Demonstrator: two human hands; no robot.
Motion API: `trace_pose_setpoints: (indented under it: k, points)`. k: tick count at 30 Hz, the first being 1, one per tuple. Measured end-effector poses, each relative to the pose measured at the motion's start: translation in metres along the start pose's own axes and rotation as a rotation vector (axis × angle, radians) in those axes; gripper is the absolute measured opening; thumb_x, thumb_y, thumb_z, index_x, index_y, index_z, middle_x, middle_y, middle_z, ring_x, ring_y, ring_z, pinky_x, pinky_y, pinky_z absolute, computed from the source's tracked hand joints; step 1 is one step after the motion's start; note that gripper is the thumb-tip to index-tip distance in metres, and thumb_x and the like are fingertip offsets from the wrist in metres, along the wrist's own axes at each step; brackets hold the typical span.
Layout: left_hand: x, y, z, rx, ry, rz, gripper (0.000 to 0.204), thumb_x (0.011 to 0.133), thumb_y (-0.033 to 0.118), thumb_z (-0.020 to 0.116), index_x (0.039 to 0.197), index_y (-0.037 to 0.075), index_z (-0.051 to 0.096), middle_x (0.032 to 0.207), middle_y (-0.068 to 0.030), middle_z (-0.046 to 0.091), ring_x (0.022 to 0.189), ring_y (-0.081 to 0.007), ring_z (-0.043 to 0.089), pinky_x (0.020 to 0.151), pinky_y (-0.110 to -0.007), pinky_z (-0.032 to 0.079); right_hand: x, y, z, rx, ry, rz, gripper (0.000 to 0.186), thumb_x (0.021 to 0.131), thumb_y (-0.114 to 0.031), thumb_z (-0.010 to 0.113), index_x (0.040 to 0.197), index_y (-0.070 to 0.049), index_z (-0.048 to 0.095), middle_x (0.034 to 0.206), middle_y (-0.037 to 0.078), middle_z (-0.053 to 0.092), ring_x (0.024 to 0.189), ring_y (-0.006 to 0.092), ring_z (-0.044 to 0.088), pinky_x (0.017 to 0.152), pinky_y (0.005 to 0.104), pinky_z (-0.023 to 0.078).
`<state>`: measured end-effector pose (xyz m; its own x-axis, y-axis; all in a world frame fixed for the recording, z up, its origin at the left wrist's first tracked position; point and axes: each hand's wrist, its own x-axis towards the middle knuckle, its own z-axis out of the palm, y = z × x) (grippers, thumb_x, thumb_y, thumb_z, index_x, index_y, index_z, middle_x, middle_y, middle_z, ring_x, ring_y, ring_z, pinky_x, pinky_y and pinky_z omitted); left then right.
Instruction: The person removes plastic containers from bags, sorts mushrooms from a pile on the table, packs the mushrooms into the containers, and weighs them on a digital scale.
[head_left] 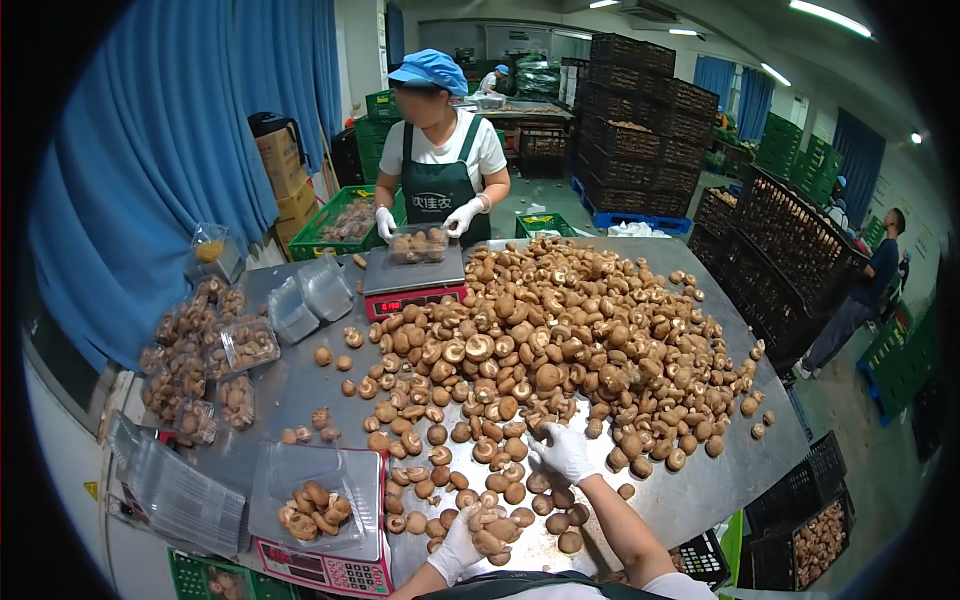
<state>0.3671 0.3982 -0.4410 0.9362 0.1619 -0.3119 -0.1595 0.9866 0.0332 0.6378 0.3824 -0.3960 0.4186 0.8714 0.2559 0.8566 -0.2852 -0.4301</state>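
Observation:
My gloved left hand [462, 540] holds several brown mushrooms [492, 530] beside a red-sided scale [355, 570]. On that scale an open clear plastic box [310, 510] contains several mushrooms. My gloved right hand [562, 450] reaches forward into the near edge of a large mushroom pile [560, 330], its fingers curled on a mushroom [548, 422]. Loose mushrooms lie on the metal table [740, 480] around both hands. Stacked empty clear trays [175, 490] stand at my left.
A co-worker [435, 180] opposite holds a filled box [418, 244] over a second scale [413, 278]. Filled boxes [240, 400] and trays [310, 292] crowd the table's left. Black crates [785, 260] stand at right, others [820, 525] below the edge. Another person [860, 280] stands at right.

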Motion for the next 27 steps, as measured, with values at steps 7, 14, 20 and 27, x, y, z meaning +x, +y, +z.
trace_pose_setpoints:
  k: [7,14,20,27]
  points:
    - [-0.013,-0.004,0.025,-0.066,-0.096,-0.053,0.047,0.084,0.036,0.038,0.115,0.003,0.048,0.115,-0.0184,0.053,0.105,-0.0359,0.054,0.082,-0.051,0.047,0.027,0.034,0.02,-0.116,0.142,0.166,0.049,0.072,-0.032,0.068,0.111,-0.005,0.056,0.122,0.02,0.05,0.112,0.0378,0.046,0.093,0.0417,0.039]
    - [0.002,-0.01,0.015,0.131,0.348,0.185,0.053,0.09,0.047,0.039,0.11,0.0,0.052,0.109,-0.019,0.057,0.102,-0.0346,0.057,0.089,-0.05,0.046,0.007,0.013,0.017,-0.012,-0.104,-0.083,0.044,0.073,-0.029,0.067,0.11,-0.007,0.059,0.118,0.018,0.053,0.103,0.0363,0.053,0.087,0.0426,0.046]
    - [-0.004,-0.004,0.014,0.074,0.253,0.18,0.031,0.089,0.03,0.042,0.094,0.003,0.054,0.097,-0.0116,0.06,0.092,-0.0247,0.058,0.083,-0.04,0.049,-0.009,0.022,-0.013,0.33,-0.022,0.021,0.036,0.073,-0.014,0.067,0.107,-0.006,0.061,0.101,0.016,0.063,0.095,0.0302,0.06,0.084,0.0366,0.048]
    - [-0.01,-0.006,0.03,0.095,0.216,0.05,0.041,0.084,0.035,0.039,0.107,0.004,0.053,0.109,-0.0167,0.057,0.099,-0.0309,0.056,0.072,-0.046,0.048,0.033,0.062,-0.012,0.247,0.07,0.194,0.034,0.073,-0.019,0.067,0.105,-0.01,0.064,0.092,0.021,0.064,0.087,0.0364,0.062,0.077,0.0409,0.05]
